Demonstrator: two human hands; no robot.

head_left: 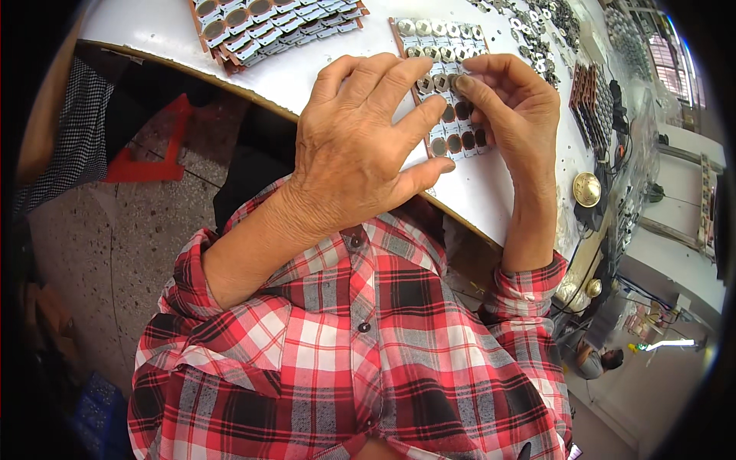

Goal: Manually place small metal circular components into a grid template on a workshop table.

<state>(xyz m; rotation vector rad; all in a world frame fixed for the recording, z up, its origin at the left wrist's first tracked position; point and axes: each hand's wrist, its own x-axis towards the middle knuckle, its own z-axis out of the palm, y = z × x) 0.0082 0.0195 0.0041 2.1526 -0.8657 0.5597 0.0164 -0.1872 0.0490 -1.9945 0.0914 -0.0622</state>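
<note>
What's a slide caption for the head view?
Left hand and right hand at a panel of silver and dark discs, with stacked panels and loose metal pieces on a white tabletop.

No readable text or numbers are visible.

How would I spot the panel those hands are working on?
Start at the white table, then find the person's left hand and right hand. By their fingertips lies a rectangular panel. Unlike the stack of panels at upper left, its upper rows carry silver pieces while its lower rows show dark discs.
</note>
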